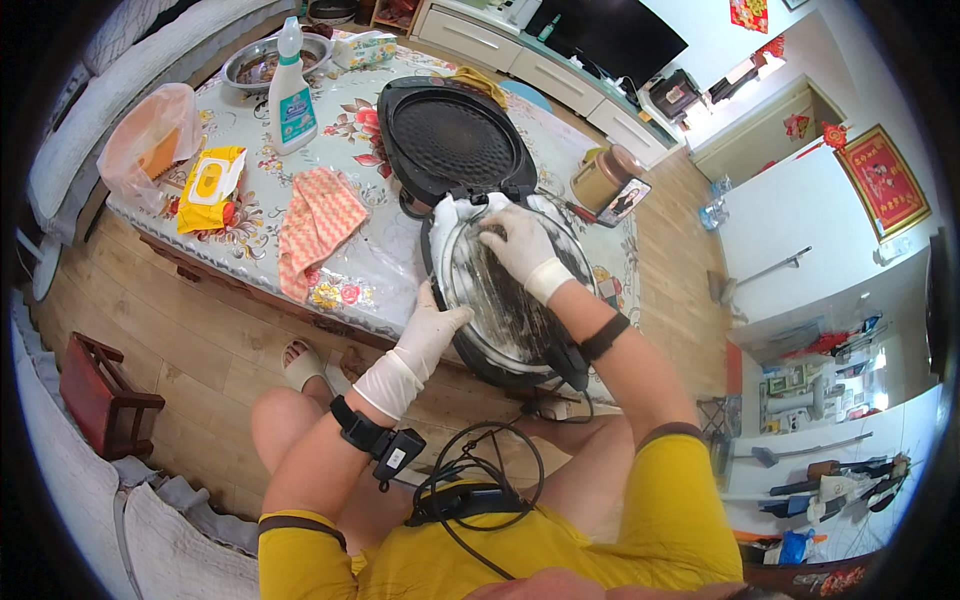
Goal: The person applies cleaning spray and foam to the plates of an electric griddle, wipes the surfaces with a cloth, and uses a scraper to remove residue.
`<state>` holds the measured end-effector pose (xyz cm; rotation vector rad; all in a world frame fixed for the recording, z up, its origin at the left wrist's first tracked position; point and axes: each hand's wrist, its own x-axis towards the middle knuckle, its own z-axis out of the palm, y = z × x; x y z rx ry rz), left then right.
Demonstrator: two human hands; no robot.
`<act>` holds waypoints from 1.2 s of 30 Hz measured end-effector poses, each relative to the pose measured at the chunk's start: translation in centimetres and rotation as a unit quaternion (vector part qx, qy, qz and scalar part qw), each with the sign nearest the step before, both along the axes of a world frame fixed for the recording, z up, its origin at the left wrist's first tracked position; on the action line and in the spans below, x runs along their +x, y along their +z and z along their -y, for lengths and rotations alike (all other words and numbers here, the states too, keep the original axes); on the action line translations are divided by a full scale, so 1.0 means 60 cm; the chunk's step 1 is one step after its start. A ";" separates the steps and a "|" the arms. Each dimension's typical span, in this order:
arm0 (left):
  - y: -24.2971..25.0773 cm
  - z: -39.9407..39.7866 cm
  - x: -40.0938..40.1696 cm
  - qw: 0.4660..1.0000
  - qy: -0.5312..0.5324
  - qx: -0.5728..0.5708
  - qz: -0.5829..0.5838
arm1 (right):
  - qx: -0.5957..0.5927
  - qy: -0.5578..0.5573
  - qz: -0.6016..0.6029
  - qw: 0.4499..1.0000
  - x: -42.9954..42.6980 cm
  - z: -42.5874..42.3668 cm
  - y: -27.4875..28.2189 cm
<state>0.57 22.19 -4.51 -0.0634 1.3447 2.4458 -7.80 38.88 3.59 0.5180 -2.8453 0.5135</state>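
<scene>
An electric griddle lies unfolded before me, its dark lid half (457, 135) tipped back on the far side of the hinge. White foam and dark streaks cover the near cooking plate (517, 300). At that plate's left edge, my gloved left hand (431, 326) grips the rim with the thumb on top. My right hand (521, 244), also in a white glove, rests with bent fingers on the upper part of the foamy plate. A small dark patch shows under its fingertips; whether it holds a scrubber there is hidden.
Left of the griddle lie a checked cloth (319, 229), a wet-wipe pack (212, 187), a spray-type cleaner bottle (294, 105) and a bag-lined bin (150, 142). A metal basin (244, 56) stands behind. To the right, a phone (626, 201) leans on a jar (600, 180). A stool (105, 394) stands at left.
</scene>
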 end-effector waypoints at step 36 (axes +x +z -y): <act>0.029 -0.001 0.007 1.000 0.005 -0.026 0.008 | 0.070 -0.049 -0.009 0.996 -0.066 -0.054 0.015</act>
